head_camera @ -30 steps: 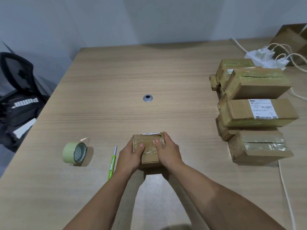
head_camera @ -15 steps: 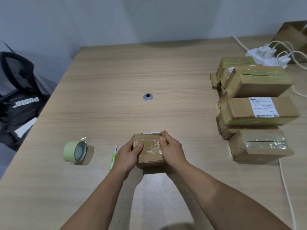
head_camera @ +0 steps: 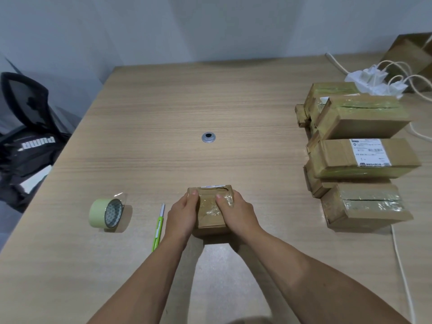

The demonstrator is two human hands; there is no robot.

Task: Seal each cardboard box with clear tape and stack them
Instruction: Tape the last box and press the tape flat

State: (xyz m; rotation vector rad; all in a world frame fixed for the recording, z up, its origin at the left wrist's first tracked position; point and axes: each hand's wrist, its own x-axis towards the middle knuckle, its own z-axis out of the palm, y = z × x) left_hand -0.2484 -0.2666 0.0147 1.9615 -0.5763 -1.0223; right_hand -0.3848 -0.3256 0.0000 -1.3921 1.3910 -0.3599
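Left hand [head_camera: 181,216], right hand [head_camera: 236,216] around box [head_camera: 211,212]

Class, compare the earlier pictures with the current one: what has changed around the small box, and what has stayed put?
On the left hand, the thumb slid along the taped top of the small box toward its far edge. On the right hand, the thumb rubbed rightward, then back. Both hands kept gripping the box, and nothing was let go. The box, tape roll, green cutter and stacked boxes stayed put.
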